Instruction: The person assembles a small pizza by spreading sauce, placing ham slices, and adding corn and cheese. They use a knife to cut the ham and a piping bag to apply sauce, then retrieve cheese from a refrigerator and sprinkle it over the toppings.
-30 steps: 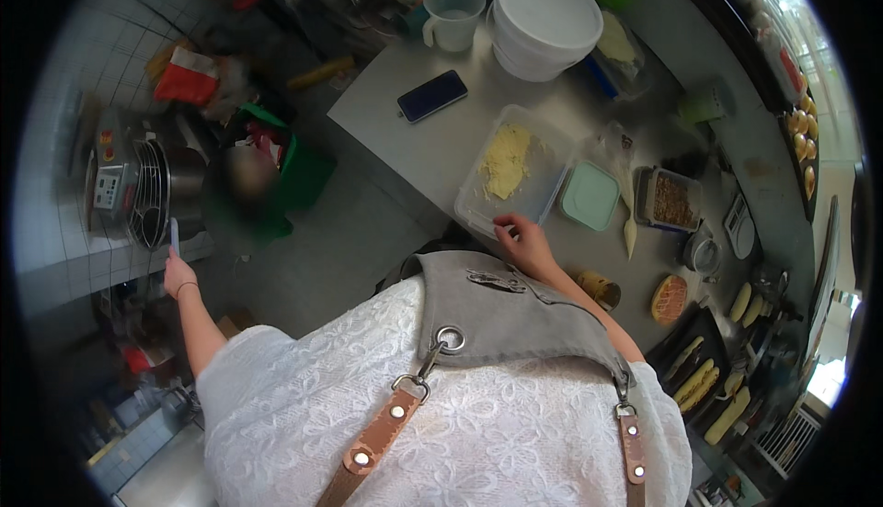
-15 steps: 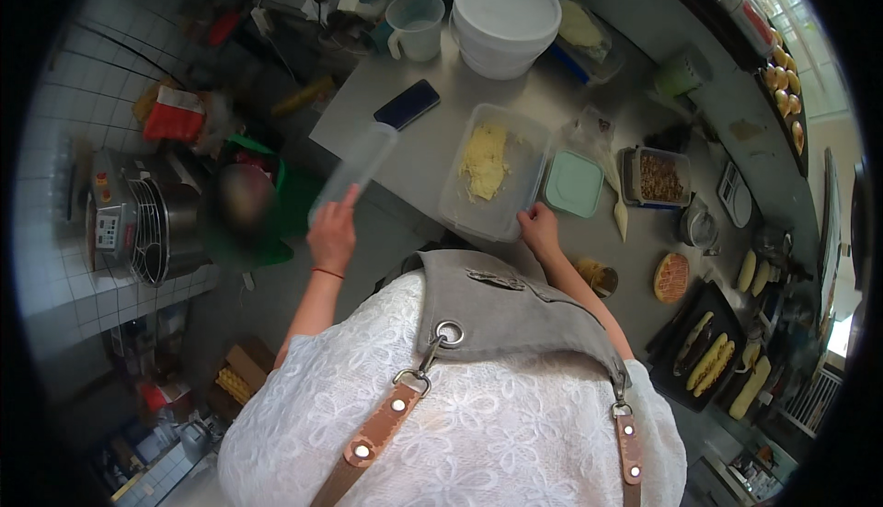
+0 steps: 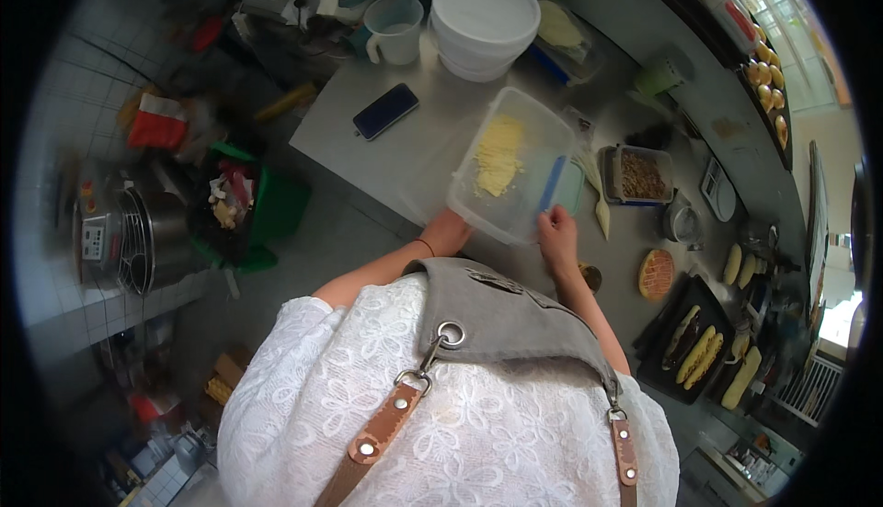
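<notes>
On the steel counter just before me sits the clear plastic tub of yellow crumbs; my left hand grips its near corner, my right hand pinches its near rim beside a blue strip; a dark phone lies beyond, apart.

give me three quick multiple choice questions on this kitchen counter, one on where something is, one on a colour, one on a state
1. Where does the dark phone lie?
A. inside the clear tub
B. on the steel counter, left of the clear tub
C. in the green bin

2. What colour is the crumbly food in the clear tub?
A. pale yellow
B. red
C. blue

3. How is the clear tub held?
A. by no hand
B. by the left hand alone
C. by both hands at its near edge

Answers:
1. B, the phone rests flat on the counter apart from the tub.
2. A, the heap is pale yellow.
3. C, the left hand and right hand both touch the near rim.
</notes>
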`<state>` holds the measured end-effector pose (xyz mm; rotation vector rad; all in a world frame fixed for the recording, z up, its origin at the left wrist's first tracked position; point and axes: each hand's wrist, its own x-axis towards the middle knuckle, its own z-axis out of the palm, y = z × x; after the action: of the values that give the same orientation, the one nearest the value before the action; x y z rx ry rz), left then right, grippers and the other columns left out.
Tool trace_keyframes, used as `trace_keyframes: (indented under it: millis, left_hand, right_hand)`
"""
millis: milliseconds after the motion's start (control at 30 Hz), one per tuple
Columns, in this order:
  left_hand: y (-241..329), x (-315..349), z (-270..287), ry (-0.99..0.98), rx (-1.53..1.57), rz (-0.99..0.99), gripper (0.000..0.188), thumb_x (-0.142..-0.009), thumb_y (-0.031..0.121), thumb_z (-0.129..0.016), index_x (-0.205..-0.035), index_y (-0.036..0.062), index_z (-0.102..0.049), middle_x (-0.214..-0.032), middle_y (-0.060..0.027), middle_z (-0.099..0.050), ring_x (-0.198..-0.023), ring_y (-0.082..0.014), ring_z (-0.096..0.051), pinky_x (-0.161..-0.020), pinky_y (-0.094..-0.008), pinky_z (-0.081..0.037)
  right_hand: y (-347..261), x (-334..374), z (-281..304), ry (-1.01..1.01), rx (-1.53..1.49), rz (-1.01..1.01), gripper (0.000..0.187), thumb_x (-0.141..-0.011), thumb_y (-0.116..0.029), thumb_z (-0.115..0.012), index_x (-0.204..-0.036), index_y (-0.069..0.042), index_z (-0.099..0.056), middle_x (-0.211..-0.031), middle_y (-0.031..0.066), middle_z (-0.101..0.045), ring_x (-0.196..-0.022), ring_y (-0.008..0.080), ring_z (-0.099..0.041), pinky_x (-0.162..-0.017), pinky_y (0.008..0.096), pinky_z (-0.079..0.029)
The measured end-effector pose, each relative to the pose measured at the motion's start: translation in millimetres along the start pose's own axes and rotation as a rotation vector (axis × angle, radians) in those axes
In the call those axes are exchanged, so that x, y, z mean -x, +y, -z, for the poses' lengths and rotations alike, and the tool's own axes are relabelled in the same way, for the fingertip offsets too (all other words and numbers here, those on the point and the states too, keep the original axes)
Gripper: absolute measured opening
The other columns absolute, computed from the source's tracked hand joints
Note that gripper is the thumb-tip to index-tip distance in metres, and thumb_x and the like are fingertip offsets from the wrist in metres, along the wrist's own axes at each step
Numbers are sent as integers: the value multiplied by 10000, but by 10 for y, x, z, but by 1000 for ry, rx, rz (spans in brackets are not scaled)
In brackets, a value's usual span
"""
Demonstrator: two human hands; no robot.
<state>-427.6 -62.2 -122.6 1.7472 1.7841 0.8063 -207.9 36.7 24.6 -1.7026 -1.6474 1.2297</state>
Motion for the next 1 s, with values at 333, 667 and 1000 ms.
trace_keyframes:
  millis: [333,667,1000]
  left_hand:
    - [-1179,-61,594,128,118,322,347,-842,131,-636,-1182,78,-602,-1026,-148,-626,-909,-298,-614,-806,-379,-513]
    - [-204,69,1076,225,260,217,230,-986,168,-504,-1157,42,-592,-985,-87,-634,-836,-172,-601,-762,-292,-489]
    - [1745,-869,-129,-704,479,-378,447,-893,110,-613,-1312,55,-469,-1256,-133,-522,-1109,-235,-551,-930,-358,-462]
  right_hand:
    - [442,-61,-844,-27,145,49,254,-860,-227,-613,-775,-12,-510,-691,154,-582,-639,271,-561,-607,410,-459]
    - [943,801,-86,-215,-14,-288,320,-901,-347,-632,-906,-28,-619,-845,166,-665,-783,333,-634,-666,431,-486]
    - [2647,2028,1105,362,687,-167,530,-820,-109,-594,-1325,-87,-434,-1219,148,-570,-1056,362,-587,-876,456,-505]
